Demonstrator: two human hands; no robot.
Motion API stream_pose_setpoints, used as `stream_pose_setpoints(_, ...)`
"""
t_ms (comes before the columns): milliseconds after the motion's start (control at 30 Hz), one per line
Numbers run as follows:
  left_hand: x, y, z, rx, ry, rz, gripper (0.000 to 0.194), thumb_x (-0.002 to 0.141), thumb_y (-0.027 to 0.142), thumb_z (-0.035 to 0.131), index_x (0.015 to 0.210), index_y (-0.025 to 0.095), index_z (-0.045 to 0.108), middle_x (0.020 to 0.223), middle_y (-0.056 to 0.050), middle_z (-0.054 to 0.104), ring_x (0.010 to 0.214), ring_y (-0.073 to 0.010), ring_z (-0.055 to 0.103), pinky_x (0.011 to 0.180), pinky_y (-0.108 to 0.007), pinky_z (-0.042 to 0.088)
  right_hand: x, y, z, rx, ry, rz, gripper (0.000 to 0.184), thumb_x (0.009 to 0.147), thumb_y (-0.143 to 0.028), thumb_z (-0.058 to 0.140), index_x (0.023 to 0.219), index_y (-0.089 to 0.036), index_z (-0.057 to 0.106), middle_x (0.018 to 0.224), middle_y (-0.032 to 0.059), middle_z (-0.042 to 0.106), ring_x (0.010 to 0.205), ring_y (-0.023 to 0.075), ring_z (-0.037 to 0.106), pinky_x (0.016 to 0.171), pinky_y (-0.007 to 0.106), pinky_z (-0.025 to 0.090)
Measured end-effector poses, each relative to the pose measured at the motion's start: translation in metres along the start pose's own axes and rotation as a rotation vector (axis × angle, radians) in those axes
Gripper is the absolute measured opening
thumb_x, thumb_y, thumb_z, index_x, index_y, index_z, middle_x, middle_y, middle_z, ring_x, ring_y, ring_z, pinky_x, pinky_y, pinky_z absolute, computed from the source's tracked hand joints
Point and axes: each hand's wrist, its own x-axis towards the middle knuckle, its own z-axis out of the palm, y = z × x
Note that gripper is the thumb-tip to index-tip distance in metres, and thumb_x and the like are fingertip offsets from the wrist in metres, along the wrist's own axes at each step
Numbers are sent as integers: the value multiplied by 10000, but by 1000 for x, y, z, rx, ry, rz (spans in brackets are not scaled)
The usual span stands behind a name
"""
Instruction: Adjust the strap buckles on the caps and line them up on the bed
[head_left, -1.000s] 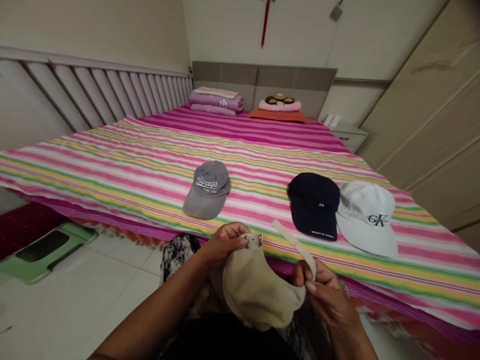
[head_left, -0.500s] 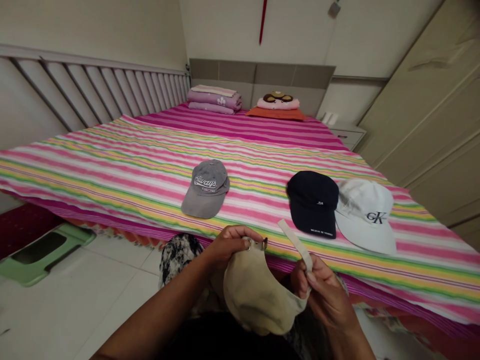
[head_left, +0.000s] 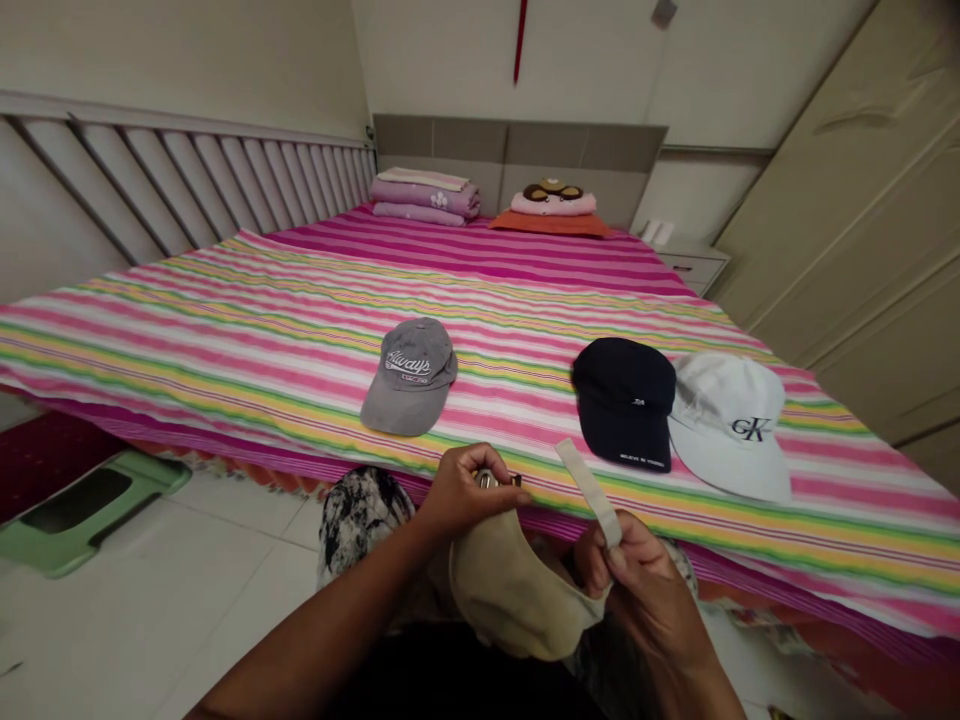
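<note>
A beige cap [head_left: 517,590] is held over my lap with its back opening facing the bed. My left hand [head_left: 469,495] pinches the end of the cap that carries a metal buckle [head_left: 487,481]; the fingers partly cover it. At the other side, my right hand [head_left: 634,570] grips the base of the loose cap strap [head_left: 589,490], whose free end points up and left. Strap and buckle are apart. Beyond my hands, a grey cap [head_left: 412,375] lies on the bed, and a navy cap [head_left: 626,400] lies beside a white cap [head_left: 731,425], the two touching.
The bed [head_left: 262,330] has a striped cover. Folded purple bedding [head_left: 424,197] and an orange pillow [head_left: 547,222] sit by the headboard [head_left: 465,150]. A green stool [head_left: 75,525] stands on the floor at left, and a wardrobe [head_left: 862,220] rises at right.
My left thumb has moved across to the right over the buckle end, covering more of it. My right hand keeps its hold on the strap. The view has shifted slightly.
</note>
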Motion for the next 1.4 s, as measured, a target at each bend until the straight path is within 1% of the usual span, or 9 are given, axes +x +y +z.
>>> stream_pose_setpoints(167,-1,-1,-1,-7,-16,-9,203,563,278,702,551,136,558,531,5,537,492,-83,415,497,-209,318,0,0,0,6,23,6,201,685,-364,658,688,-189,560,483,-19,502,450,112,395,458,238,280)
stream_pose_setpoints(367,-1,-8,-4,-213,-97,-122,216,577,311,702,598,129,588,548,7,531,522,-84,422,527,-213,322,-1,0,0,24,9,18,258,692,-422,634,650,-184,545,448,-22,473,433,108,368,447,236,259)
stream_pose_setpoints(533,-1,-5,-3,-487,-191,-166,185,584,281,703,595,121,612,791,-64,625,664,-127,528,639,-244,377,-2,-3,1,22,21,36,224,722,-361,618,632,-184,515,427,-29,467,423,96,351,432,218,250)
stream_pose_setpoints(633,-2,-4,-2,-595,-220,-219,162,594,266,702,610,121,632,892,-79,628,638,-112,533,661,-254,382,-2,-3,0,33,16,64,211,722,-342,619,657,-184,494,426,-33,485,392,82,336,412,206,235)
stream_pose_setpoints(800,-4,-2,1,-700,-252,-320,157,601,250,698,630,105,647,862,-83,626,562,-75,483,570,-217,358,0,-5,1,-47,27,82,261,721,-381,617,644,-175,477,403,-40,482,345,63,336,387,194,209)
stream_pose_setpoints(933,-4,3,3,-760,-256,-402,163,584,221,699,686,98,670,653,-50,596,537,-81,469,546,-213,347,1,-13,6,-187,81,105,283,726,-418,603,642,-165,508,385,-46,473,319,50,314,369,185,199)
stream_pose_setpoints(1133,-5,8,7,-852,-221,-509,201,577,187,667,751,87,682,546,-17,550,492,-79,442,566,-236,349,4,-23,15,-350,131,64,245,713,-388,624,672,-155,562,517,-14,560,338,46,375,358,185,245)
stream_pose_setpoints(1200,-5,9,8,-859,-206,-511,169,569,183,662,708,88,680,546,-22,558,493,-84,449,549,-233,342,7,-24,18,-368,140,71,226,719,-382,615,713,-162,567,481,-31,533,333,48,374,356,180,255)
stream_pose_setpoints(1400,-5,14,12,-859,-181,-504,89,552,170,665,612,103,664,540,-30,566,501,-93,473,494,-213,322,13,-23,23,-404,235,54,328,666,-424,639,544,-161,485,366,-69,385,319,37,275,328,168,205)
